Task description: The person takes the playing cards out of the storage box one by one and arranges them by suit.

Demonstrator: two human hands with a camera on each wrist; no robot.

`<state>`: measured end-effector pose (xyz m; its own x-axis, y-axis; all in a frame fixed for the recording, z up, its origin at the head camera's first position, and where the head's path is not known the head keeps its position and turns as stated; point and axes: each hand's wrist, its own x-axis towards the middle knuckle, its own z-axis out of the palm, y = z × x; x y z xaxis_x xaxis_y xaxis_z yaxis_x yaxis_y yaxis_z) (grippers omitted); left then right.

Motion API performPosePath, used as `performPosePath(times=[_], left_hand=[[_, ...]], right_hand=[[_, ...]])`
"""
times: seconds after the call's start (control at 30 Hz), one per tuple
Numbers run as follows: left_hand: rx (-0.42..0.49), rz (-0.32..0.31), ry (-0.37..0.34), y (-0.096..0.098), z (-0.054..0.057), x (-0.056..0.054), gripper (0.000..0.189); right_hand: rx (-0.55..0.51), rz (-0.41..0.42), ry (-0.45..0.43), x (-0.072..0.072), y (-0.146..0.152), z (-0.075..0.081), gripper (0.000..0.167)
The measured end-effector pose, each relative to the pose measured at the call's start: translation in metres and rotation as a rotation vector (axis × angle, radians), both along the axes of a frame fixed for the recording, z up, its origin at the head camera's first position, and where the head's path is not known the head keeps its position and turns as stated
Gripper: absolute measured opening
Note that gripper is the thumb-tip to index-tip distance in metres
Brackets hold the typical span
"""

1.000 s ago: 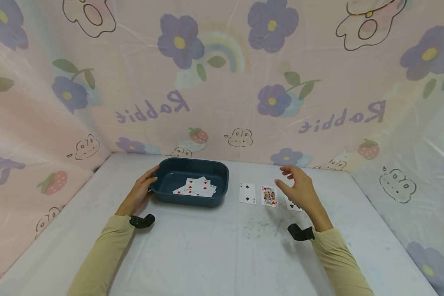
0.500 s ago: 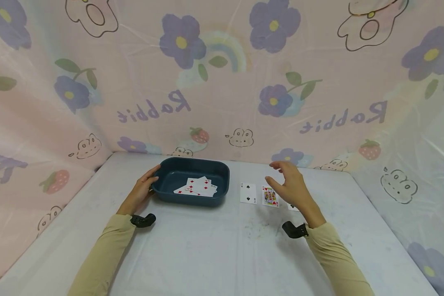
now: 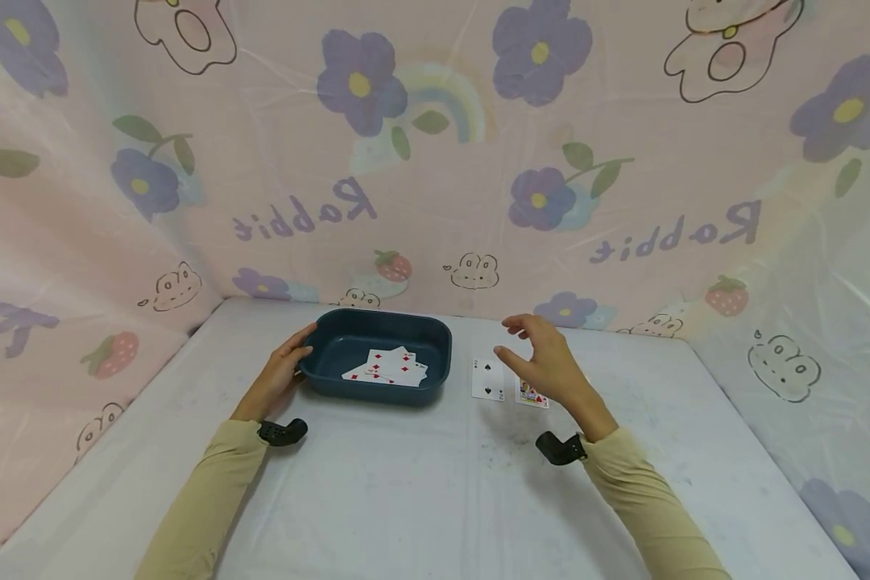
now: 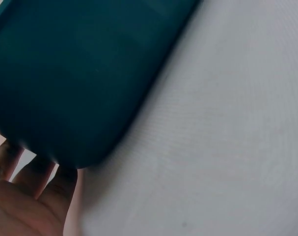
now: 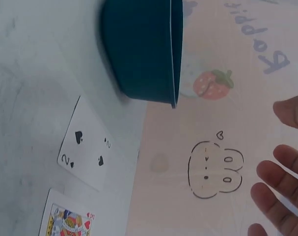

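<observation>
My left hand [image 3: 271, 379] holds the left end of a dark teal basin [image 3: 377, 393], its thumb lapping over the rim. In the left wrist view, several fingers [image 4: 55, 191] touch the basin's outer wall. Several playing cards [image 3: 387, 368] lie overlapped inside, red diamonds showing on some. My right hand [image 3: 547, 362] hovers above the table with nothing in its grasp, fingers loosely bent and thumb apart. Near its thumb lies a two of spades [image 3: 487, 380]. Partly beneath it in the head view is a king of hearts [image 3: 532, 395], clearer in the right wrist view.
A white cloth covers the table [image 3: 406, 499], with grey smudges in front of the cards. A pink printed curtain [image 3: 435, 209] with flowers and rabbits stands behind and at both sides. Each wrist wears a black camera mount.
My right hand has moved left, from over the black-suited card at the right to over the king, and now hides that right card almost wholly. The left hand stays at the basin.
</observation>
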<state>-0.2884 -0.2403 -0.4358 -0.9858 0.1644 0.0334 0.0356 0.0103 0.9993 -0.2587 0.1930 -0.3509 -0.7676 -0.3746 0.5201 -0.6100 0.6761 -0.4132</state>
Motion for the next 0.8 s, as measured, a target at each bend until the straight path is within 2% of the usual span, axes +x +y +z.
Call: performPosePath(times=[0.47,0.8], left_hand=[[0.018,0.001,-0.002,0.000,0.000,0.001,0.052],[0.022,0.001,0.008,0.000,-0.001,0.000,0.052]], right_hand=[[-0.098,0.045,-0.089,-0.004,-0.024,0.005,0.041],[-0.151,0.041,-0.195,-0.005,-0.046,0.008,0.040]])
